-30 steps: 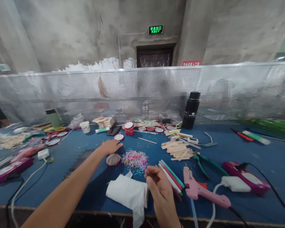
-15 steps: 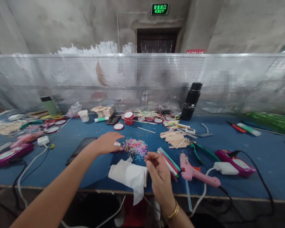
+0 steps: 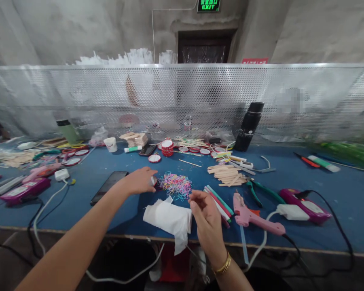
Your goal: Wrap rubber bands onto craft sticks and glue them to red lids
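My left hand (image 3: 139, 181) reaches over the table with its fingers closed around a small round white disc with a red rim (image 3: 153, 181), which looks tilted and is partly hidden by the fingers. Just right of it lies a loose heap of coloured rubber bands (image 3: 176, 186). My right hand (image 3: 208, 218), a gold bracelet at its wrist, hovers palm inward with loosely curled fingers, thumb and fingertips apart and nothing seen between them. It is between a folded white tissue (image 3: 168, 218) and several coloured markers (image 3: 220, 204).
A pink glue gun (image 3: 255, 218), green-handled pliers (image 3: 265, 192) and wooden sticks (image 3: 227, 174) lie to the right. A phone (image 3: 109, 186) is at left. Behind stand a stack of red-rimmed discs (image 3: 167, 148), a paper cup (image 3: 110, 144) and a black bottle (image 3: 249, 127) before the perforated screen (image 3: 109, 93).
The view has shifted slightly, so the table things sit a little further right. The disc at my left fingers now looks lifted at an angle. My right hand keeps nearly the same pose.
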Demonstrator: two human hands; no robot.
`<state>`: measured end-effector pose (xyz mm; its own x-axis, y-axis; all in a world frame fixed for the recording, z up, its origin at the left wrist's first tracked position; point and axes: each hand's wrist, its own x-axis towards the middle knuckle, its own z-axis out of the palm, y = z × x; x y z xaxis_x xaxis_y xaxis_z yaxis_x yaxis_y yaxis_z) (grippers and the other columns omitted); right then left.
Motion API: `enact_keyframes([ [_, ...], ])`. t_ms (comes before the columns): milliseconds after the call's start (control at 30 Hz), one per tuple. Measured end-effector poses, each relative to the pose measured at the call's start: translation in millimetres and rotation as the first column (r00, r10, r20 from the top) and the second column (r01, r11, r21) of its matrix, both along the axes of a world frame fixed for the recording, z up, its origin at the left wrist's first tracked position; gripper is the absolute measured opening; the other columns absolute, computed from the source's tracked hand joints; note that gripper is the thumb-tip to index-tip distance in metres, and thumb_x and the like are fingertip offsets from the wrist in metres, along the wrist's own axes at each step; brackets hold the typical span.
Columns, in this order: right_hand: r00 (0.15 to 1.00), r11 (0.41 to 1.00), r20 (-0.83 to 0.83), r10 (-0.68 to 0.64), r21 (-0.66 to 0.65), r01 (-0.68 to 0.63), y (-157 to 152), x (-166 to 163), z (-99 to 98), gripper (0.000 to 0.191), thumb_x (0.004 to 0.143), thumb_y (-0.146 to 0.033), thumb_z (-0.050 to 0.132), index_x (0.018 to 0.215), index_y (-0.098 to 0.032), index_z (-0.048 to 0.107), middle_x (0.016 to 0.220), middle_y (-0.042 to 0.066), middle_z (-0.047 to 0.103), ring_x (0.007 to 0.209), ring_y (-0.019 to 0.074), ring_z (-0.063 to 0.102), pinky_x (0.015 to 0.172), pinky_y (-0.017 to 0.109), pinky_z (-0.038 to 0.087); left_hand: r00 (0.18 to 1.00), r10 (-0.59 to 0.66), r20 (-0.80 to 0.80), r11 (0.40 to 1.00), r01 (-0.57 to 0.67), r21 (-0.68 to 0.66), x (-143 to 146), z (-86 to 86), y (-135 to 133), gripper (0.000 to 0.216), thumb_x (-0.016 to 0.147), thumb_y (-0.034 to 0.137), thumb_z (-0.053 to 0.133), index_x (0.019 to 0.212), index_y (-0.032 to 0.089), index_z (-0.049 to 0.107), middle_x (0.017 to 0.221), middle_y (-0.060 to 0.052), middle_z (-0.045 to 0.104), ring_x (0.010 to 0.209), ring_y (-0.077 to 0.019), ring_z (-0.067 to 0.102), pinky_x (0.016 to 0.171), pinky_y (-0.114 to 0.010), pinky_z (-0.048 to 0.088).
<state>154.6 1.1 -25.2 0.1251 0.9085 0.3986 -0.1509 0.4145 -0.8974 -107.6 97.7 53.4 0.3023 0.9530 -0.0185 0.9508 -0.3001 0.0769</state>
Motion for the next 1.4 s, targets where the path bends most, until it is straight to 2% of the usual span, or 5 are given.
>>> enact_keyframes([
  [333,1.0,1.0,-0.026,0.015,-0.021,-0.015,0,2,-3.4,0.031,0.094,-0.048,0.067,0.11,-0.022,0.066,0.106,0.008,0.069,0.098,0.0231,0.067,0.09,0.04,0.054,0.995,0.049,-0.09,0.998,-0.053,-0.032,-3,5.6,4,0.069,0.068,0.036,0.082,0.135,0.028,0.069,0.143,-0.015,0.066,0.133,-0.0455,0.056,0.108,-0.057,0.044],
  [833,0.996,1.0,-0.085,0.002,-0.002,-0.002,4,3,-3.7,0.026,0.094,-0.042,0.067,0.11,-0.021,0.066,0.105,0.006,0.069,0.096,0.0205,0.068,0.089,0.037,0.056,0.985,-0.167,-0.044,0.986,0.166,-0.031,53,5.1,38,0.054,0.081,0.028,0.072,0.134,0.022,0.067,0.116,-0.008,0.076,0.107,-0.0263,0.07,0.095,-0.034,0.051],
  [967,0.993,1.0,-0.114,-0.015,0.012,0.017,4,3,-2.8,0.024,0.094,-0.04,0.067,0.11,-0.022,0.066,0.105,0.006,0.069,0.096,0.0199,0.068,0.089,0.037,0.057,0.978,-0.205,-0.045,0.976,0.207,0.066,76,7.1,23,0.08,0.091,0.058,0.065,0.16,0.023,0.042,0.16,-0.017,0.048,0.147,-0.0367,0.044,0.122,-0.048,0.031],
  [1167,0.993,0.998,-0.111,-0.025,0.051,0.031,3,4,0.2,0.019,0.096,-0.037,0.065,0.108,-0.022,0.066,0.102,0.005,0.069,0.094,0.0193,0.068,0.087,0.036,0.057,0.915,-0.394,-0.089,0.915,0.382,-0.127,109,-18.2,31,0.099,0.085,0.07,0.068,0.167,0.036,0.023,0.178,-0.013,0.01,0.162,-0.0414,0.008,0.125,-0.063,0.019],
  [1400,0.995,0.999,-0.09,-0.031,0.034,0.034,4,6,-1.4,0.02,0.096,-0.036,0.065,0.108,-0.021,0.066,0.103,0.006,0.07,0.095,0.0193,0.068,0.088,0.036,0.057,0.847,-0.532,-0.023,0.846,0.531,-0.047,96,-34.3,66,0.057,0.104,0.052,0.048,0.153,0.025,0.053,0.165,-0.014,0.045,0.154,-0.0311,0.038,0.126,-0.049,0.025],
])
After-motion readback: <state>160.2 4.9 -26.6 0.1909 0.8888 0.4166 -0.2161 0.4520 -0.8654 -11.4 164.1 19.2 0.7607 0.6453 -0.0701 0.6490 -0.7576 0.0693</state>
